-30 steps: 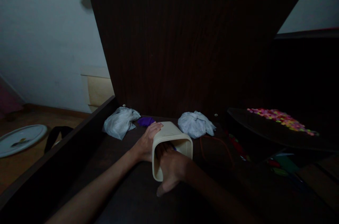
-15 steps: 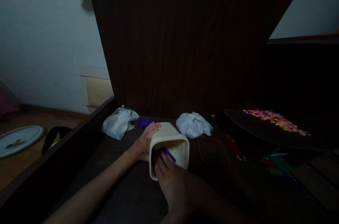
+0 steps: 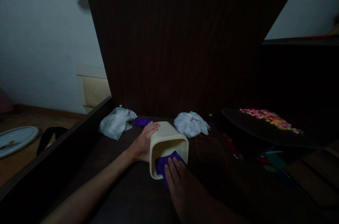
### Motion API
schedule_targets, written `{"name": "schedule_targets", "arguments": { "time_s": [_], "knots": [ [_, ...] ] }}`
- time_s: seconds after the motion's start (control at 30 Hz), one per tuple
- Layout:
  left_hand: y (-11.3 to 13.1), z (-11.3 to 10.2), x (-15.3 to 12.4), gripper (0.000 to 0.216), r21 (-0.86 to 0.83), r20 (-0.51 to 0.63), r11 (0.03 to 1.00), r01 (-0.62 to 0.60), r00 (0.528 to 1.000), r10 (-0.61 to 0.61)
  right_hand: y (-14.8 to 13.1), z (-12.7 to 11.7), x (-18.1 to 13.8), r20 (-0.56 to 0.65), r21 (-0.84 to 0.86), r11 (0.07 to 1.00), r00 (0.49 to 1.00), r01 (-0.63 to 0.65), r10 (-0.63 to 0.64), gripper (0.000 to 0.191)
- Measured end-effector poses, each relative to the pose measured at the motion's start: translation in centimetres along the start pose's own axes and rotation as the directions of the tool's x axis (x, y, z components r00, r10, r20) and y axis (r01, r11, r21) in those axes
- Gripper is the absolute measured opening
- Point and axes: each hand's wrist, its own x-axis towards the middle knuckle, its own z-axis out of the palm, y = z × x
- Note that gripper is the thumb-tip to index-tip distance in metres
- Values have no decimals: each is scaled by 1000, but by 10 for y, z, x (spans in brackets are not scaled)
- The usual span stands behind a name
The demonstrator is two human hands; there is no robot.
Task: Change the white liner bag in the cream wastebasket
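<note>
A cream plastic container (image 3: 169,130) lies on its side on the dark wooden surface, its open mouth turned toward me. My left hand (image 3: 144,141) grips it from the left, fingers over its upper side and the thumb out of sight. At the mouth, my right hand (image 3: 178,178) holds a purple cloth (image 3: 165,164) with the fingers laid over it. Part of the cloth is inside the container, against the lower wall, and part hangs over the rim. Another piece of purple cloth (image 3: 142,122) lies behind my left hand.
Two whitish plastic bags, one at left (image 3: 118,122) and one knotted at right (image 3: 191,124), flank the container. A dark panel (image 3: 172,47) rises behind. A raised edge board (image 3: 60,143) runs along the left. Colourful small pieces (image 3: 270,118) lie on a dark ledge at right.
My right hand has drawn back from deep in the container to its mouth, bringing the purple cloth along, so more of the cloth shows. My left hand keeps its hold on the container.
</note>
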Motion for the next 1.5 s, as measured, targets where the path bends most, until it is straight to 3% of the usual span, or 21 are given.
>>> {"name": "schedule_targets", "arguments": {
  "time_s": [0.13,0.23,0.33,0.43,0.47,0.53,0.6,0.63,0.73,0.8,0.9,1.0,1.17,1.27,1.4,1.5],
  "knots": [
    [0,-2,-1,112,50,0,999,10,1000,-10,-1,27,7,35,3,991,990,-137,137,47],
    [0,-3,-1,110,62,7,998,13,1000,-14,-1,37,22,134,53,981,975,-186,178,46],
    [1,-2,-2,108,62,7,998,9,1000,-10,-2,27,44,282,87,960,930,-268,235,45],
    [2,-2,-1,108,64,12,998,17,1000,-18,-1,3,70,430,52,947,863,-317,265,48],
    [2,-2,-1,108,65,11,998,23,1000,-23,0,-7,79,487,54,952,841,-300,237,55],
    [1,-2,-1,107,61,-3,998,31,1000,-31,5,-28,100,584,123,974,807,-192,85,95],
    [1,-2,-1,108,44,-28,999,31,999,-30,11,-47,121,703,168,982,709,-88,-57,135],
    [0,-2,-2,109,34,-38,999,33,999,-32,13,-55,130,740,178,982,667,-69,-87,137],
    [0,-1,-3,112,14,-42,999,48,998,-48,12,-68,151,829,191,982,538,-13,-154,116],
    [0,0,-4,111,13,-40,999,47,998,-47,8,-70,155,842,194,981,517,-22,-155,103],
    [-1,1,-6,110,9,-58,999,34,998,-33,2,-66,152,816,228,974,549,-14,-183,96],
    [-2,1,-7,107,-8,-66,999,37,997,-38,0,-64,145,783,274,962,576,22,-236,102],
    [-3,2,-9,107,-17,-80,1000,20,997,-22,4,-68,132,656,394,917,719,-66,-230,125],
    [-4,3,-10,109,-19,-92,999,46,995,-48,5,-69,121,573,455,889,782,-52,-247,129],
    [-4,2,-10,101,-53,-86,994,92,992,-97,-4,-60,103,471,411,911,860,-16,-197,92],
    [-5,2,-10,98,-73,-102,994,82,991,-89,-22,-51,94,443,298,948,896,-107,-38,58]
  ]
}}
